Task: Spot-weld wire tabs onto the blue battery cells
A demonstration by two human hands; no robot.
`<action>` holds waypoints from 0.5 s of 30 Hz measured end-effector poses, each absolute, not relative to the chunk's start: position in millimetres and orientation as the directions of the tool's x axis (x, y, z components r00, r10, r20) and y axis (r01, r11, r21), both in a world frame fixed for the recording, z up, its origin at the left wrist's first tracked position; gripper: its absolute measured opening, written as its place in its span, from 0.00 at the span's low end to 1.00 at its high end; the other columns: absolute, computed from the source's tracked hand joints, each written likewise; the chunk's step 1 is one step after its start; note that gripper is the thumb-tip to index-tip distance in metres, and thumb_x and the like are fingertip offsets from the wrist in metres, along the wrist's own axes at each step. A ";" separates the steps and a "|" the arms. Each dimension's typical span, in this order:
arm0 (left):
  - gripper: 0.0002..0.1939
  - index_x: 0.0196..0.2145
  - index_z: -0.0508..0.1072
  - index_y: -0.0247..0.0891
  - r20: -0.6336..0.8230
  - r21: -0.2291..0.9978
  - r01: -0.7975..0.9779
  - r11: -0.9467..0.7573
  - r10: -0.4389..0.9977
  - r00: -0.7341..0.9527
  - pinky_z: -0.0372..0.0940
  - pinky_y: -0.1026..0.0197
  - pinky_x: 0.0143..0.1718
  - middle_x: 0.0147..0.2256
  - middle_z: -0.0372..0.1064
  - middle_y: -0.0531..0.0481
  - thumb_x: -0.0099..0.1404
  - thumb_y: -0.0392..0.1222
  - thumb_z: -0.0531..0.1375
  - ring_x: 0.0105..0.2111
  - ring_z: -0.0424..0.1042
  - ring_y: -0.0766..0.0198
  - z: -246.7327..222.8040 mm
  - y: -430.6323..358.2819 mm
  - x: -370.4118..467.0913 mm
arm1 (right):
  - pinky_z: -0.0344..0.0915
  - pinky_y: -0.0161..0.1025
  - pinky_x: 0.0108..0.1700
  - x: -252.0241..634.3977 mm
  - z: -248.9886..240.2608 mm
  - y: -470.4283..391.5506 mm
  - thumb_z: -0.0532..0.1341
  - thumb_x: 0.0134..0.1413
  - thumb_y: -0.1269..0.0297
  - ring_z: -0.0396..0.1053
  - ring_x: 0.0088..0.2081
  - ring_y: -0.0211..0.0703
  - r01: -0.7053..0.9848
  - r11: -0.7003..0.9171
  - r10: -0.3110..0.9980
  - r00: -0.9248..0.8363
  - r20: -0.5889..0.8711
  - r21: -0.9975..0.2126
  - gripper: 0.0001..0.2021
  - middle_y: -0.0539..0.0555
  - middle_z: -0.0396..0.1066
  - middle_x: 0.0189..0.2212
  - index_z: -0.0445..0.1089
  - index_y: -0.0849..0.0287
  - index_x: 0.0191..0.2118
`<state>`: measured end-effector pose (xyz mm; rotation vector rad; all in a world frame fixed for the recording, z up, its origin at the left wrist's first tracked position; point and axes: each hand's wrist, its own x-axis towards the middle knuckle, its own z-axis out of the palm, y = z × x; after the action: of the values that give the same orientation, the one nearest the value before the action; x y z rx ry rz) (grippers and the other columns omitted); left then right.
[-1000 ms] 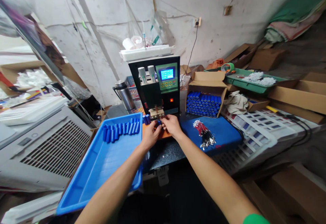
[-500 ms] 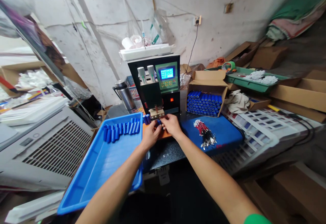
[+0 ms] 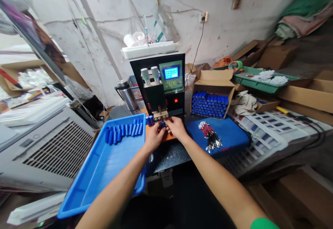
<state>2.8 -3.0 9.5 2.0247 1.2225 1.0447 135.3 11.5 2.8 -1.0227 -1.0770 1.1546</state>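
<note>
My left hand [image 3: 155, 136] is closed around a blue cylindrical battery cell [image 3: 163, 124], just below the electrodes [image 3: 160, 112] of a black spot welder [image 3: 174, 108] with a lit screen. Against the same cell, from the right, my right hand [image 3: 176, 127] pinches at its top end; whatever lies between those fingertips is too small to make out. A few blue cells [image 3: 150, 120] stand upright left of the electrodes, beside my left fingers. Under my hands lies an orange surface [image 3: 169, 136].
Left stands a blue tray [image 3: 104, 177] with a row of blue cells [image 3: 125, 130]. To the right, an open carton [image 3: 214, 76] is stacked with blue cells, in front of a bundle of red and black wire leads [image 3: 210, 135] on a blue pad [image 3: 234, 137]. A steel flask [image 3: 128, 95] stands behind the tray.
The view has shifted slightly. My hands stay at the electrodes, and the blue cell between them shows a little more clearly. Nothing has visibly been let go.
</note>
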 end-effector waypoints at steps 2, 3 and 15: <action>0.12 0.39 0.72 0.36 0.339 0.762 0.473 -0.441 0.895 0.289 0.65 0.61 0.36 0.34 0.73 0.49 0.64 0.45 0.55 0.33 0.69 0.62 9.0 -2.3 2.3 | 0.57 0.32 0.19 141.2 4.3 7.6 0.63 0.51 0.47 0.62 0.18 0.36 -0.072 0.124 0.989 0.087 0.118 -0.990 0.20 0.50 0.66 0.17 0.66 0.58 0.21; 0.12 0.39 0.72 0.35 0.338 0.762 0.476 -0.439 0.897 0.287 0.65 0.61 0.35 0.34 0.73 0.49 0.64 0.45 0.55 0.32 0.69 0.63 8.7 -1.8 2.0 | 0.58 0.33 0.21 145.2 6.2 4.3 0.61 0.53 0.48 0.63 0.19 0.37 0.022 0.159 0.981 0.109 0.160 -0.987 0.20 0.51 0.67 0.18 0.66 0.58 0.21; 0.11 0.38 0.71 0.35 0.404 0.728 0.469 -0.500 0.865 0.296 0.64 0.61 0.32 0.32 0.72 0.49 0.62 0.44 0.55 0.29 0.68 0.63 8.5 -4.4 3.5 | 0.54 0.50 0.56 169.1 31.3 -29.1 0.63 0.55 0.61 0.61 0.50 0.55 0.806 0.486 0.709 -0.137 0.692 -0.337 0.14 0.62 0.70 0.42 0.73 0.62 0.44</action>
<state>3.5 -4.4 8.5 2.0914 1.1872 1.1003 169.1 -29.1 31.3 -1.2621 -1.8836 -0.1450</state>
